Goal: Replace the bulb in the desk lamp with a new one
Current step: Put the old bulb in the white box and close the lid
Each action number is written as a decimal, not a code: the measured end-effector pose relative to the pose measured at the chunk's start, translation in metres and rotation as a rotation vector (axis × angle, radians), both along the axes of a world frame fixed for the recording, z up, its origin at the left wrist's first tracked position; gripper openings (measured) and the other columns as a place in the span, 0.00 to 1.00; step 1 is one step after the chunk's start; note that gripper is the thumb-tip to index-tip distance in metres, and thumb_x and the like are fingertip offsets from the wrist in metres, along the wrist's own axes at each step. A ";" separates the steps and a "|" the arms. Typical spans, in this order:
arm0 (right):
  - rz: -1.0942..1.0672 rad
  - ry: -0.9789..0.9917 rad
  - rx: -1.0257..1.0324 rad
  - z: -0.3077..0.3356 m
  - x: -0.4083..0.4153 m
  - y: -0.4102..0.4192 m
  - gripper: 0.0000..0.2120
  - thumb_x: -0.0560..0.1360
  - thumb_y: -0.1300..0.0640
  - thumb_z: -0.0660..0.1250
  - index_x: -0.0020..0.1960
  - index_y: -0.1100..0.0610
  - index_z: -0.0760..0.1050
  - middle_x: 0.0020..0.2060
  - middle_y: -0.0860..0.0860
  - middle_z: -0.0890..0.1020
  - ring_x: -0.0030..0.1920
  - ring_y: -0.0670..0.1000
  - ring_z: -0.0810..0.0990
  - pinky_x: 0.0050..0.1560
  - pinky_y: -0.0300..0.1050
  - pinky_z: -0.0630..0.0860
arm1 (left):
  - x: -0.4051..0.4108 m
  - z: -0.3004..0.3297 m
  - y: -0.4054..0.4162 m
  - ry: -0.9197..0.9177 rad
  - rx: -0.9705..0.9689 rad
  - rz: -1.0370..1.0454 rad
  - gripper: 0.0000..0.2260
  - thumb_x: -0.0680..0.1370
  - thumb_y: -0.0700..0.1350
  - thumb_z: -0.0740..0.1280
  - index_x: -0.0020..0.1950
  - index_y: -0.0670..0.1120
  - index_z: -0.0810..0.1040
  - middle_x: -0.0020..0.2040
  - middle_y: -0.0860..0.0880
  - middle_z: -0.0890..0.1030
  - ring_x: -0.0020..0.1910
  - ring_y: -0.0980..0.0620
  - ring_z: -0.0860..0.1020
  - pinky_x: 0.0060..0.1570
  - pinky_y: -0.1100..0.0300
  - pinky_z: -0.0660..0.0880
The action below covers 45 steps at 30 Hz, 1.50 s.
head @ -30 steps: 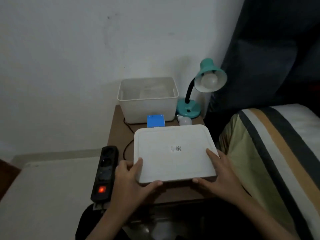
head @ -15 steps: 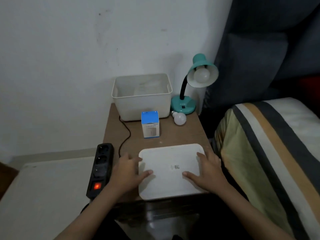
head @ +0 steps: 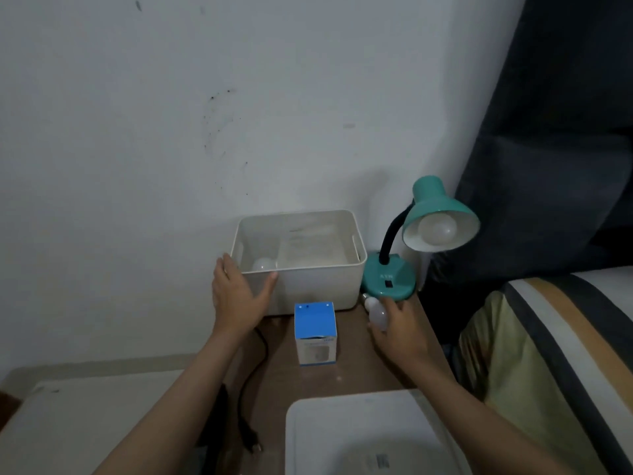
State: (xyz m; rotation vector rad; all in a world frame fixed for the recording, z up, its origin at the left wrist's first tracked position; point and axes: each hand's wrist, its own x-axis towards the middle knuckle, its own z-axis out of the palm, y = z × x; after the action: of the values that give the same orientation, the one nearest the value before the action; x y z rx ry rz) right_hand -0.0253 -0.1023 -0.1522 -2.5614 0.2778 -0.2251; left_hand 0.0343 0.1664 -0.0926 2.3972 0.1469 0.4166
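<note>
Hands off lid [head: 363, 430], right hand [head: 399, 332] now gripping bulb [head: 376, 313]

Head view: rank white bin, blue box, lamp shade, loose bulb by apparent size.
1. White bin, largest.
2. Lamp shade.
3. Blue box: close to the shade in apparent size and nearer the camera, so 2 and 3 are unsure.
4. Loose bulb, smallest, partly covered by the right hand.

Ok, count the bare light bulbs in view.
3: a white bulb in the teal desk lamp, one inside the white plastic bin, one at the right hand. The blue box may hide another.
</note>
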 end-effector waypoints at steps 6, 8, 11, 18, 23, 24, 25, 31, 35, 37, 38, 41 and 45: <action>-0.147 -0.389 0.269 0.021 -0.021 0.008 0.24 0.69 0.57 0.74 0.62 0.55 0.73 0.56 0.51 0.72 0.53 0.49 0.76 0.52 0.34 0.71 | 0.014 -0.010 -0.010 -0.067 -0.089 0.017 0.44 0.70 0.65 0.64 0.74 0.38 0.51 0.72 0.37 0.61 0.71 0.39 0.58 0.70 0.46 0.58; -0.116 -0.573 0.311 0.040 -0.020 0.014 0.24 0.68 0.62 0.75 0.62 0.57 0.73 0.55 0.53 0.72 0.53 0.41 0.74 0.52 0.26 0.70 | 0.015 -0.010 -0.011 -0.089 -0.095 0.020 0.45 0.70 0.65 0.65 0.73 0.38 0.52 0.70 0.37 0.62 0.70 0.39 0.59 0.69 0.45 0.59; -0.016 -0.754 0.299 0.077 0.000 0.030 0.23 0.68 0.62 0.74 0.61 0.62 0.73 0.54 0.56 0.73 0.54 0.39 0.72 0.55 0.28 0.68 | 0.015 -0.009 -0.013 -0.095 -0.111 0.011 0.45 0.70 0.64 0.66 0.73 0.38 0.52 0.70 0.38 0.62 0.70 0.40 0.59 0.70 0.44 0.60; 0.150 -0.372 0.242 0.117 0.097 0.067 0.25 0.69 0.57 0.70 0.65 0.54 0.71 0.62 0.55 0.64 0.53 0.51 0.73 0.53 0.30 0.68 | 0.012 -0.004 -0.013 -0.064 -0.147 0.008 0.44 0.69 0.65 0.66 0.74 0.43 0.49 0.72 0.42 0.59 0.71 0.43 0.57 0.68 0.42 0.63; 0.169 0.021 0.089 0.103 0.146 0.076 0.26 0.71 0.57 0.68 0.68 0.53 0.68 0.63 0.59 0.64 0.55 0.62 0.76 0.59 0.46 0.71 | 0.010 -0.002 -0.014 -0.055 -0.165 0.015 0.46 0.68 0.66 0.65 0.74 0.42 0.50 0.72 0.42 0.59 0.71 0.43 0.57 0.67 0.42 0.65; 0.168 0.041 0.075 0.101 0.153 0.078 0.25 0.71 0.57 0.67 0.68 0.53 0.68 0.63 0.59 0.65 0.55 0.63 0.76 0.58 0.47 0.72 | 0.009 -0.001 -0.014 -0.052 -0.166 0.014 0.46 0.68 0.67 0.64 0.74 0.42 0.50 0.72 0.42 0.59 0.71 0.43 0.58 0.67 0.42 0.65; 0.166 0.056 0.070 0.098 0.159 0.080 0.26 0.71 0.57 0.67 0.68 0.52 0.68 0.63 0.60 0.65 0.56 0.64 0.76 0.58 0.47 0.72 | 0.009 -0.001 -0.014 -0.048 -0.166 0.015 0.46 0.67 0.68 0.63 0.74 0.42 0.49 0.72 0.41 0.59 0.71 0.43 0.58 0.67 0.42 0.65; 0.193 0.063 0.055 0.102 0.172 0.084 0.32 0.70 0.58 0.67 0.72 0.52 0.61 0.63 0.61 0.66 0.62 0.63 0.72 0.62 0.52 0.72 | 0.008 0.000 -0.012 -0.020 -0.169 0.017 0.47 0.67 0.69 0.62 0.74 0.41 0.49 0.72 0.41 0.59 0.72 0.43 0.58 0.68 0.42 0.64; 0.198 -0.107 0.085 0.120 0.134 0.082 0.29 0.72 0.58 0.67 0.71 0.55 0.63 0.63 0.59 0.68 0.65 0.59 0.69 0.63 0.53 0.71 | 0.009 0.005 -0.011 0.059 -0.194 0.013 0.47 0.68 0.67 0.66 0.75 0.43 0.48 0.74 0.42 0.57 0.73 0.42 0.57 0.69 0.40 0.62; 0.241 -0.259 0.134 0.129 0.096 0.079 0.26 0.72 0.59 0.67 0.69 0.56 0.66 0.61 0.56 0.69 0.63 0.54 0.70 0.62 0.44 0.70 | 0.006 0.010 -0.013 0.093 -0.226 0.002 0.49 0.69 0.64 0.68 0.75 0.43 0.44 0.76 0.42 0.53 0.74 0.42 0.54 0.70 0.40 0.58; 0.263 -0.334 0.150 0.133 0.075 0.077 0.25 0.72 0.59 0.67 0.67 0.56 0.68 0.59 0.53 0.70 0.62 0.51 0.71 0.61 0.37 0.68 | 0.002 0.013 -0.012 0.109 -0.263 -0.011 0.49 0.69 0.63 0.68 0.75 0.42 0.41 0.77 0.43 0.50 0.75 0.43 0.51 0.71 0.41 0.56; 0.299 -0.451 0.149 0.131 0.001 0.065 0.21 0.72 0.61 0.69 0.64 0.56 0.71 0.55 0.48 0.70 0.56 0.41 0.70 0.57 0.22 0.61 | -0.021 0.018 -0.009 0.120 -0.412 -0.039 0.49 0.70 0.60 0.69 0.75 0.43 0.39 0.78 0.46 0.47 0.76 0.48 0.49 0.73 0.44 0.53; 0.257 -0.262 0.110 0.082 -0.102 0.031 0.21 0.70 0.59 0.71 0.62 0.56 0.73 0.53 0.49 0.72 0.55 0.46 0.73 0.56 0.23 0.63 | -0.096 0.013 -0.012 0.084 -0.465 -0.012 0.40 0.70 0.59 0.71 0.73 0.44 0.57 0.70 0.49 0.65 0.69 0.49 0.65 0.67 0.53 0.64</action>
State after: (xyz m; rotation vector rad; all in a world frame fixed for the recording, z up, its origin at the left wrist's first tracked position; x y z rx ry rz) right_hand -0.1276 -0.0714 -0.0707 -2.3948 -0.1337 -0.4293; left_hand -0.0612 0.1546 -0.0795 1.9564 0.2392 0.2428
